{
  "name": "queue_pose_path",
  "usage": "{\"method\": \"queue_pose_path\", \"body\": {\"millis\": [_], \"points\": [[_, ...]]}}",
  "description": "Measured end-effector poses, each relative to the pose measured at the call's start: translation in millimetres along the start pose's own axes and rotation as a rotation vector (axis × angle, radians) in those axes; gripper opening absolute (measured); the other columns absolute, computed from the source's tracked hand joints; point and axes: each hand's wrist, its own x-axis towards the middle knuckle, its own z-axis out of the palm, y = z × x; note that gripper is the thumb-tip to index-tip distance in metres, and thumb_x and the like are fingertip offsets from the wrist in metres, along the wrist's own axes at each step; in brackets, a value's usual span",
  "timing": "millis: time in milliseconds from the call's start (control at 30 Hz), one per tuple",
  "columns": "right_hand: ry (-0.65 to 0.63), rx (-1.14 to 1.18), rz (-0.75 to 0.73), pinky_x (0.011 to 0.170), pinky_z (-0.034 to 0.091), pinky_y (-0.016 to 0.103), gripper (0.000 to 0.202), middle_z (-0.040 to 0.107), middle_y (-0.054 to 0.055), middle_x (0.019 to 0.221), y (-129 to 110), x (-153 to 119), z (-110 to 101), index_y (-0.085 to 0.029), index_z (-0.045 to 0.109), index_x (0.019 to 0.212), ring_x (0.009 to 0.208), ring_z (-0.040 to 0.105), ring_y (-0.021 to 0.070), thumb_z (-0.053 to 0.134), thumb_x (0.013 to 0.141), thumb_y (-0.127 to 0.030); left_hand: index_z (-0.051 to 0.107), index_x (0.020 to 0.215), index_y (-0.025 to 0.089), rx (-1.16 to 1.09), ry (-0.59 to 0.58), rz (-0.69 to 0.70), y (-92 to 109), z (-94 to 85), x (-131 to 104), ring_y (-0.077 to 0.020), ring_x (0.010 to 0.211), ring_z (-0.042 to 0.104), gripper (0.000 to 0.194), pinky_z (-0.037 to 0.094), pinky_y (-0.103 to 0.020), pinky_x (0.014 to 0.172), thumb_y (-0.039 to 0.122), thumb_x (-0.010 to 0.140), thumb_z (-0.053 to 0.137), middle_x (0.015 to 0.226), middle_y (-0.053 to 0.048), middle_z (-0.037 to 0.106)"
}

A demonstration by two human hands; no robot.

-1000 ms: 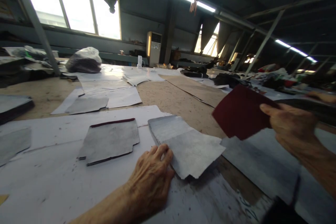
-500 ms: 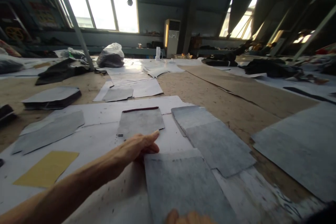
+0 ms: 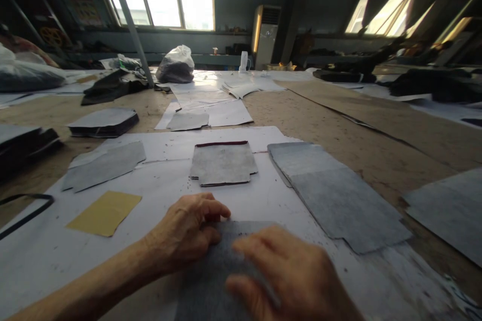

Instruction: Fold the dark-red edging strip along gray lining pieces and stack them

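A grey sheet (image 3: 218, 281) lies in front of me on white paper. At its upper left edge, the bent fingers of my left hand (image 3: 188, 225) touch the sheet; whether they pinch it is hidden. Over its right side is my right hand (image 3: 289, 271), slightly blurred, thumb and fingers apart, with nothing visible between them. Beyond my hands sits a small grey notched piece (image 3: 224, 163) with a dark red strip (image 3: 221, 144) along its far edge. A stack of larger grey sheets (image 3: 331, 195) rests to the right.
On the left are a yellow sheet (image 3: 105, 213), a grey piece (image 3: 107, 165), a stack of dark-edged pieces (image 3: 103, 121) and a black loop (image 3: 30, 210). Farther back stand a filled plastic bag (image 3: 175, 64) and a metal pole (image 3: 131, 25).
My right hand has come up from the bottom edge to over the grey sheet. My left hand's fingers are more bent, at the sheet's edge. The view has shifted left.
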Motion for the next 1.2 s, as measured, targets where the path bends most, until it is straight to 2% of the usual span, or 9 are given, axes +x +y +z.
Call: {"method": "queue_pose_path", "body": {"millis": [67, 167, 333, 500, 733, 867, 967, 1100, 1200], "points": [[0.030, -0.070, 0.060, 0.065, 0.049, 0.033, 0.023, 0.062, 0.006, 0.081, 26, 11, -11, -0.016, 0.062, 0.091, 0.076, 0.057, 0.0199, 0.057, 0.070, -0.008, 0.068, 0.084, 0.025, -0.002, 0.000, 0.090, 0, -0.3, -3, -0.0132, 0.075, 0.052, 0.030, 0.039, -0.027, 0.070, 0.009, 0.065, 0.053, 0.081, 0.001, 0.058], [-0.103, -0.087, 0.034, 0.068, 0.048, 0.035, 0.025, 0.060, 0.004, 0.081, 50, 17, -20, -0.016, 0.062, 0.089, 0.079, 0.053, 0.0203, 0.060, 0.068, -0.003, 0.069, 0.081, 0.027, 0.033, 0.049, 0.210, -5, 1.7, -5, -0.0134, 0.076, 0.051, 0.025, 0.039, -0.028, 0.071, 0.010, 0.070, 0.053, 0.079, 0.000, 0.056], [-0.106, -0.028, -0.078, 0.062, 0.043, 0.030, 0.019, 0.055, 0.004, 0.072, 55, 11, -17, -0.014, 0.063, 0.089, 0.072, 0.047, 0.0179, 0.052, 0.077, -0.004, 0.066, 0.091, 0.029, 0.104, 0.146, 0.454, -17, 7.9, -6, -0.0118, 0.072, 0.048, 0.031, 0.038, -0.028, 0.069, 0.008, 0.077, 0.049, 0.076, 0.000, 0.053], [-0.073, -0.030, -0.176, 0.058, 0.040, 0.028, 0.023, 0.055, 0.004, 0.070, 56, 6, -14, -0.014, 0.063, 0.086, 0.068, 0.045, 0.0158, 0.042, 0.082, -0.004, 0.062, 0.097, 0.020, 0.144, 0.161, 0.675, -20, 7.8, -11, -0.0117, 0.072, 0.043, 0.035, 0.036, -0.027, 0.066, 0.000, 0.078, 0.039, 0.079, -0.003, 0.049], [-0.050, -0.157, -0.269, 0.060, 0.041, 0.031, 0.023, 0.058, 0.005, 0.081, 59, -3, -13, -0.011, 0.061, 0.096, 0.070, 0.046, 0.0163, 0.041, 0.085, -0.007, 0.057, 0.098, 0.011, 0.180, 0.131, 0.773, -17, 7.3, -14, -0.0148, 0.071, 0.039, 0.033, 0.034, -0.031, 0.064, -0.002, 0.078, 0.034, 0.075, -0.005, 0.048], [-0.036, -0.251, -0.351, 0.073, 0.042, 0.036, 0.030, 0.058, 0.009, 0.091, 54, 0, -15, -0.009, 0.062, 0.093, 0.085, 0.048, 0.0197, 0.032, 0.089, -0.008, 0.055, 0.101, 0.011, 0.235, 0.100, 0.780, -19, 7.3, -12, -0.0161, 0.073, 0.040, 0.033, 0.034, -0.034, 0.067, -0.001, 0.078, 0.035, 0.078, -0.006, 0.048], [-0.079, -0.186, -0.416, 0.078, 0.042, 0.035, 0.032, 0.058, 0.010, 0.096, 49, 4, -13, -0.007, 0.061, 0.089, 0.088, 0.049, 0.0194, 0.029, 0.090, -0.006, 0.055, 0.097, 0.012, 0.235, 0.086, 0.780, -20, 7.9, -11, -0.0161, 0.073, 0.040, 0.031, 0.033, -0.034, 0.067, -0.001, 0.077, 0.036, 0.078, -0.006, 0.049], [-0.121, -0.119, -0.324, 0.071, 0.045, 0.037, 0.030, 0.056, 0.012, 0.087, 45, 8, -8, -0.005, 0.059, 0.088, 0.080, 0.048, 0.0200, 0.029, 0.087, -0.004, 0.055, 0.097, 0.013, 0.230, 0.100, 0.796, -20, 8.4, -10, -0.0156, 0.072, 0.040, 0.031, 0.033, -0.034, 0.068, -0.001, 0.075, 0.038, 0.078, -0.005, 0.048], [-0.105, -0.069, -0.272, 0.071, 0.046, 0.036, 0.030, 0.055, 0.013, 0.090, 41, 11, -3, -0.002, 0.055, 0.103, 0.081, 0.048, 0.0205, 0.030, 0.085, -0.003, 0.055, 0.091, 0.012, 0.231, 0.085, 0.789, -20, 8.0, -11, -0.0154, 0.073, 0.040, 0.027, 0.034, -0.034, 0.068, -0.001, 0.075, 0.039, 0.078, -0.005, 0.048]]}}
